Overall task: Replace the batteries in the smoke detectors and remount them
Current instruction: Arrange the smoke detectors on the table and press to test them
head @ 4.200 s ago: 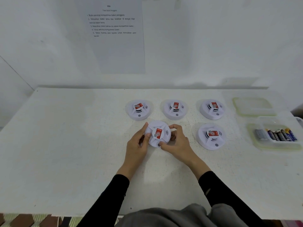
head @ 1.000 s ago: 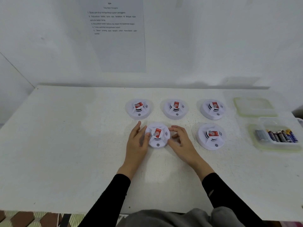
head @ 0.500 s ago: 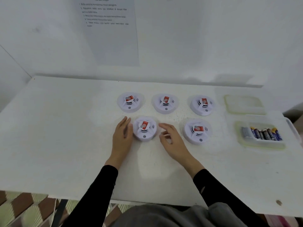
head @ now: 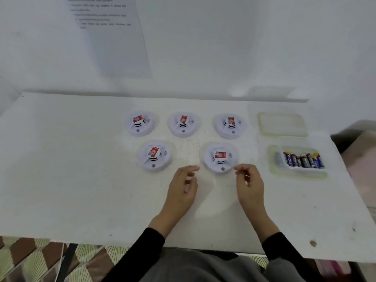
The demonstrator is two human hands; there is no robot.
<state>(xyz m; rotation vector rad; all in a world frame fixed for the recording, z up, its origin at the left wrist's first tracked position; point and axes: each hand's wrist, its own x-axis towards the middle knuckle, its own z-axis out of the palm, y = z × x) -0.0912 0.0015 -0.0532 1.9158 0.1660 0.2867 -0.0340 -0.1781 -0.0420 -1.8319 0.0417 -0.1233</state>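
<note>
Five smoke detectors [head: 220,157] on white table [head: 71,169], left hand [head: 182,189] at 7 o'clock and right hand [head: 249,185] at 4 o'clock of front-right unit, both empty, fingers loosely curled, battery tray [head: 301,160] at 3 o'clock.

Wall sheet [head: 109,37] print blurred; battery [head: 289,159] label unclear.

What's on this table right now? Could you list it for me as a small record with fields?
surface: white table
smoke detectors: five, three in the back row, two in front
nearest detector: front right one, between the two hands
left hand: empty, fingers loosely curled, not touching a detector
right hand: empty, fingertips close to the detector's rim
batteries: in an open clear tub at right
lid: lying flat behind the tub
</note>
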